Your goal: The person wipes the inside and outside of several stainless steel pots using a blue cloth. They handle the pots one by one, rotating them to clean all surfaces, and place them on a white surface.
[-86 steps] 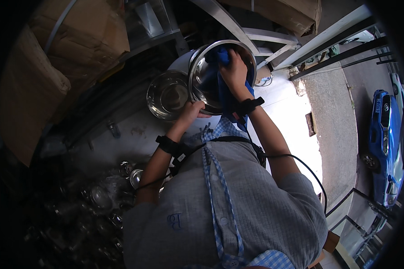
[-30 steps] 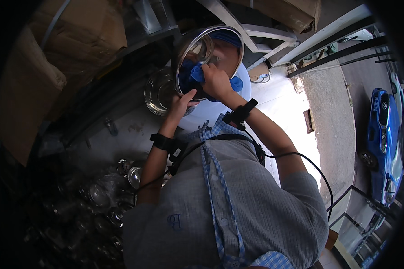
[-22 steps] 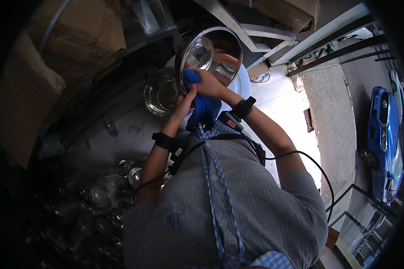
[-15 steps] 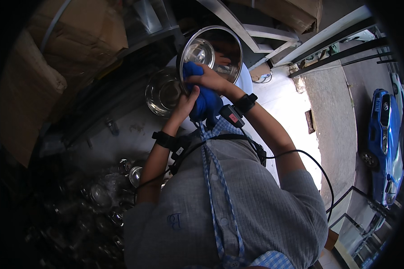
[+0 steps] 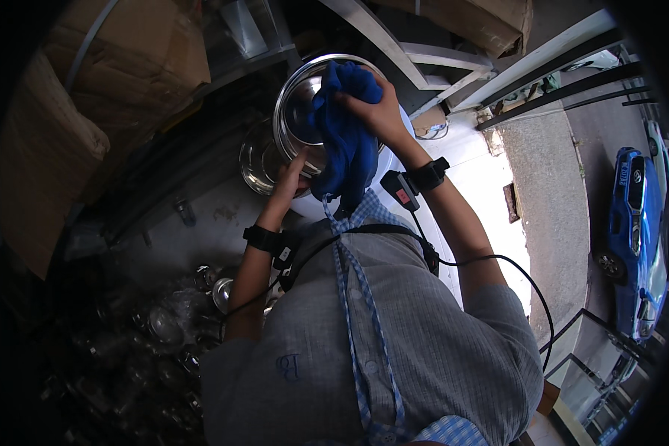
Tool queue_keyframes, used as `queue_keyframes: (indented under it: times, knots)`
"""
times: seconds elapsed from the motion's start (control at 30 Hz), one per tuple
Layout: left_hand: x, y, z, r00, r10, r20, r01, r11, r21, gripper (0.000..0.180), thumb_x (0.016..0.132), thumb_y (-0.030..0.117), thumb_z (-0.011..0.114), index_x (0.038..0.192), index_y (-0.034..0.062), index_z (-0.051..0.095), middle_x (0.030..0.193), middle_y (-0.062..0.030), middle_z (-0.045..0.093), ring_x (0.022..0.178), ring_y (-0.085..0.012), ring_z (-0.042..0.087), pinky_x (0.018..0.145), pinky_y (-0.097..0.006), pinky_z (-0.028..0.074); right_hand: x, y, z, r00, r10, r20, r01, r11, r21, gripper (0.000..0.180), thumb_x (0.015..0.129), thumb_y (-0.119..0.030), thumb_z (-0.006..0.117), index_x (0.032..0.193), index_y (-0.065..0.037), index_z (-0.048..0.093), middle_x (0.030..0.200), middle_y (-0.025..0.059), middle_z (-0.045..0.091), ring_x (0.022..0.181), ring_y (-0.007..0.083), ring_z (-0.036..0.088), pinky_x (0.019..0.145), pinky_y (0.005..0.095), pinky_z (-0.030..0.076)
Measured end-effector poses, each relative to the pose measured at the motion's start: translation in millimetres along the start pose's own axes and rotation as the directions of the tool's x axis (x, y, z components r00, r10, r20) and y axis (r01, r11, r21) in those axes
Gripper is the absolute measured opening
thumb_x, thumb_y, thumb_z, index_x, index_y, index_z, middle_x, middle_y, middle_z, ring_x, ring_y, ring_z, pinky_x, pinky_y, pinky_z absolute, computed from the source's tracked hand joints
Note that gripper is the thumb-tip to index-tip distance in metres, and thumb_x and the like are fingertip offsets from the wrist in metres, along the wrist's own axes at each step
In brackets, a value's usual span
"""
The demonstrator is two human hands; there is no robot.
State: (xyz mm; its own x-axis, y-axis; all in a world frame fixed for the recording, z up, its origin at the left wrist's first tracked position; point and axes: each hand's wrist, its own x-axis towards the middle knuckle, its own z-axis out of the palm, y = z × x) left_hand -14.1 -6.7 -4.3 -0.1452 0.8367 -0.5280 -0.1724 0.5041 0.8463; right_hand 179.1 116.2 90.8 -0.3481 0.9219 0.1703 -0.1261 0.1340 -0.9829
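A shiny round metal bowl [image 5: 296,111] is held up in front of me, its inside facing me. My left hand [image 5: 293,177] grips its lower left rim, thumb on the inner side. In my right hand [image 5: 383,111] is a bunched blue cloth [image 5: 342,126], which lies against the inside of the bowl and hangs down past its lower rim. Some of the right fingers are hidden behind the cloth. Just left of the held bowl, a second metal bowl [image 5: 256,165] sits lower down, partly covered by it.
Many shiny metal pieces [image 5: 163,327] lie on the floor at my lower left. Cardboard boxes [image 5: 134,52] are stacked at the upper left. A metal frame [image 5: 401,44] stands ahead. A cable [image 5: 498,258] runs past my right side. Outside, a blue car [image 5: 635,238] is parked.
The bowl has turned its inside more toward me. My right hand has moved up and right with the cloth, now spread over the bowl's inside. My left hand has shifted down along the rim.
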Motion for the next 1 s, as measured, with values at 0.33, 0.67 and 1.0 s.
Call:
queue_keyframes:
  times: [0.33, 0.67, 1.0]
  knots:
    - [-7, 21, -22, 0.983, -0.116, 0.139, 0.097, 0.986, 0.133, 0.028, 0.084, 0.02, 0.054, 0.093, -0.0066, 0.058, 0.091, -0.0152, 0.063, 0.079, -0.0269, 0.068, 0.065, -0.036, 0.062, -16, 29, 5, 0.555, -0.348, 0.755, 0.829, 0.167, -0.533, 0.033, 0.076, -0.008, 0.059, 0.109, -0.014, 0.059, 0.105, 0.0055, 0.055, 0.094, 0.0223, 0.058, 0.069, 0.0317, 0.055]
    - [-19, 24, 12, 0.953, -0.205, 0.222, 0.177, 0.974, 0.139, 0.022, 0.084, 0.018, 0.05, 0.074, -0.0012, 0.055, 0.079, -0.0104, 0.06, 0.071, -0.025, 0.066, 0.059, -0.041, 0.061, 2, 66, -8, 0.58, -0.433, 0.691, 0.738, -0.08, -0.67, 0.029, 0.073, -0.016, 0.06, 0.101, -0.019, 0.067, 0.111, -0.0007, 0.056, 0.098, 0.0185, 0.056, 0.075, 0.0285, 0.05]
    - [-9, 29, 17, 0.991, 0.132, -0.021, -0.121, 0.951, 0.285, 0.062, 0.078, 0.01, 0.05, 0.138, 0.0035, 0.034, 0.102, -0.0147, 0.06, 0.079, -0.0277, 0.065, 0.053, -0.037, 0.06, -15, 102, -38, 0.862, -0.34, 0.377, 0.398, -0.006, -0.917, 0.027, 0.077, -0.011, 0.058, 0.103, -0.011, 0.065, 0.104, 0.0047, 0.053, 0.094, 0.0215, 0.053, 0.078, 0.032, 0.048]
